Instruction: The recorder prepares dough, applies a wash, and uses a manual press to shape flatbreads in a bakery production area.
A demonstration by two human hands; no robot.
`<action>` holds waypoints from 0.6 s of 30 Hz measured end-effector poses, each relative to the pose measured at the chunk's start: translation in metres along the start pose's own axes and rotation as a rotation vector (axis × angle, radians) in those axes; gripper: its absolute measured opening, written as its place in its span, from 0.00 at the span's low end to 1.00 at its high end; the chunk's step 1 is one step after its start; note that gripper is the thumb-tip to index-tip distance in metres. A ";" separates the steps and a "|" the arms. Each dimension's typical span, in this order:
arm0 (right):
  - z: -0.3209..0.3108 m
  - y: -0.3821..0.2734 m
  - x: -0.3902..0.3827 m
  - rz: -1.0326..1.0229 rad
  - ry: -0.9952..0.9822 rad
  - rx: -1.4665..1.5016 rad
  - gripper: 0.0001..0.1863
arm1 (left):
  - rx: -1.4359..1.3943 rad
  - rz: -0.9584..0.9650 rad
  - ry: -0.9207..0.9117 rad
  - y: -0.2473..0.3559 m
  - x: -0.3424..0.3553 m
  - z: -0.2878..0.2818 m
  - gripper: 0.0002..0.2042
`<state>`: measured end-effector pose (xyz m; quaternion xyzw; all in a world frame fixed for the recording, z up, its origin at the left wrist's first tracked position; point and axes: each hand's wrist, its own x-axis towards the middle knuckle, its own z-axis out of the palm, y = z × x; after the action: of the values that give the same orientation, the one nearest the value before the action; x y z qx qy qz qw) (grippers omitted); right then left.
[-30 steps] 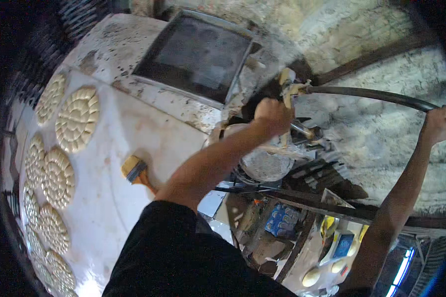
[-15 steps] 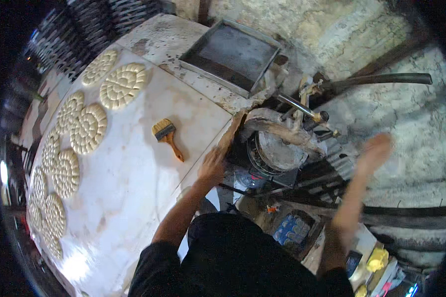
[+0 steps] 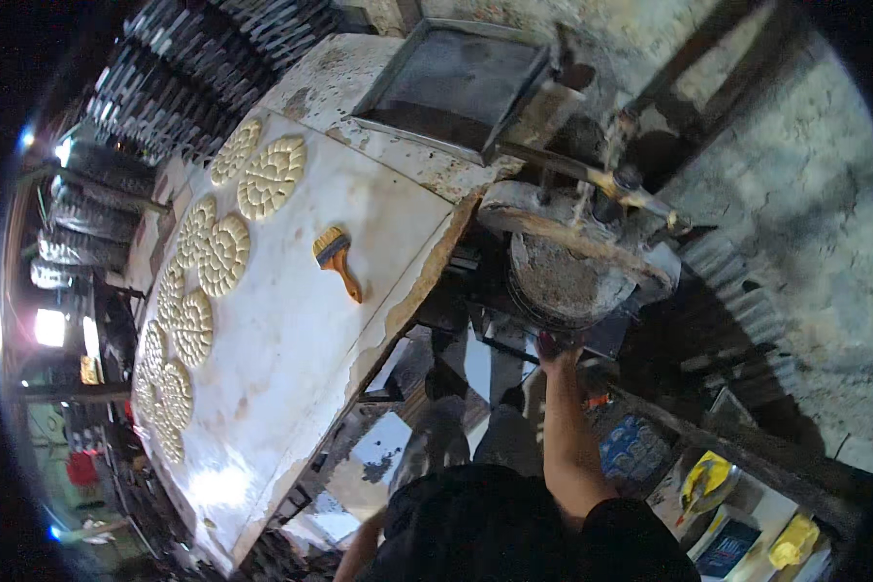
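Note:
My right hand [image 3: 561, 353] reaches in under the near lower edge of a round, dusty metal machine [image 3: 565, 276] with a wide rim and bar-like fittings on top. Shadow covers its fingers, so what they touch cannot be made out. Of my left arm [image 3: 362, 548] only a short stretch of skin shows at the lower edge, and its hand is hidden against my black shirt. On the pale worktop [image 3: 291, 330] lies a flat brush [image 3: 338, 264] with a wooden handle. Several flat, round pieces of scored dough [image 3: 272, 177] line the worktop's far left side.
A shallow rectangular metal tray [image 3: 446, 82] sits behind the worktop's far corner. To the right, a low shelf holds a yellow bag [image 3: 706, 483], a dark packet [image 3: 727, 548] and a blue patterned pack [image 3: 632, 448]. Stacked dark slatted racks [image 3: 189, 82] stand far left.
My right hand has come down and left from the wall side to the machine's underside. My left hand has left the worktop's edge and dropped toward my body. The machine's long bar has swung.

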<state>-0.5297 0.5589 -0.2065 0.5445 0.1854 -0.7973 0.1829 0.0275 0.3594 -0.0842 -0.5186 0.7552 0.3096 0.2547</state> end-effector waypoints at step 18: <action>-0.019 -0.031 0.041 -0.067 -0.144 0.128 0.38 | -0.027 0.150 -0.322 0.180 0.060 -0.007 0.17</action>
<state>-0.5443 0.5915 -0.2485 0.4897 0.1385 -0.8504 0.1337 -0.1621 0.3655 -0.0857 -0.4081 0.7371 0.4166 0.3415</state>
